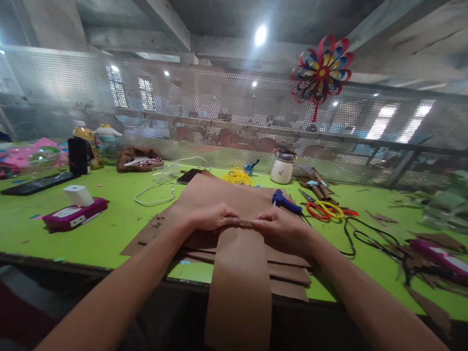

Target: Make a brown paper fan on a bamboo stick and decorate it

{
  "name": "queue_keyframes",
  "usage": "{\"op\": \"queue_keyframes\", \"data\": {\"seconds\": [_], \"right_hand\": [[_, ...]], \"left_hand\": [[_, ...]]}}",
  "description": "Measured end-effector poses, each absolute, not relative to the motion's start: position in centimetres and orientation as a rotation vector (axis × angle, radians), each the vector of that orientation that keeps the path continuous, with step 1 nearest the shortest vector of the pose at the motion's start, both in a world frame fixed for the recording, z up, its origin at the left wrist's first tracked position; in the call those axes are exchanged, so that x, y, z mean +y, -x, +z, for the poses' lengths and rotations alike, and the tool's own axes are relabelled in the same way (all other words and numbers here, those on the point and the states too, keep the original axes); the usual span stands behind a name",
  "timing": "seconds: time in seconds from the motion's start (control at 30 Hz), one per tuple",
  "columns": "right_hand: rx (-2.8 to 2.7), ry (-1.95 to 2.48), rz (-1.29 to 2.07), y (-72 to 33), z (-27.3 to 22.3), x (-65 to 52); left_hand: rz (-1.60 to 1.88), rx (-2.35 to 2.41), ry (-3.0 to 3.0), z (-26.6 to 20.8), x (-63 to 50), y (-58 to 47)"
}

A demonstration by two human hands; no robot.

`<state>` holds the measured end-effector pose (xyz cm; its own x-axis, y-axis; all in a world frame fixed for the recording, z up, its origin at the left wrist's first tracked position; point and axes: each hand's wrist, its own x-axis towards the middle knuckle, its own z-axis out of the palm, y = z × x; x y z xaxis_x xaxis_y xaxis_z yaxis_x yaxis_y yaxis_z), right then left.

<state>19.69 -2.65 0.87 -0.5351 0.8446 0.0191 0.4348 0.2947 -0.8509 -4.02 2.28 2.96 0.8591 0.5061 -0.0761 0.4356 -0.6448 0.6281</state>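
A strip of brown kraft paper (240, 288) hangs from between my hands, over the table's front edge and down toward me. Its far end shows a narrow fold or roll. My left hand (215, 217) pinches that edge at the left corner. At the right corner my right hand (276, 222) pinches the same edge, thumb and fingers closed. Under both hands lies a stack of larger brown paper sheets (202, 192), some with notched edges. A blue glue gun (286, 202) rests on the stack just beyond my right hand.
Scissors with red and yellow handles (325, 210) lie right of the glue gun, near a black cable (354, 236). Purple power strips (75, 214) sit left and right. A white jar (282, 167), yellow ties (237, 175) and a white cable (152, 195) are farther back, before a perforated metal screen (221, 103).
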Motion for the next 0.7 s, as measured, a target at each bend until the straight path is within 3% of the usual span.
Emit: {"op": "queue_keyframes", "data": {"seconds": [0.37,0.5,0.7], "right_hand": [[-2.226,1.210,0.986,-20.3,1.5,-2.5],[-2.177,1.124,1.121,-21.1,1.4,-2.0],[-1.688,0.850,1.300,-21.3,0.8,-1.5]], "left_hand": [[0.163,0.724,-2.318,3.0,2.2,4.1],[0.163,0.710,-2.274,3.4,2.1,4.4],[0.292,0.676,-2.080,4.5,1.4,4.9]]}}
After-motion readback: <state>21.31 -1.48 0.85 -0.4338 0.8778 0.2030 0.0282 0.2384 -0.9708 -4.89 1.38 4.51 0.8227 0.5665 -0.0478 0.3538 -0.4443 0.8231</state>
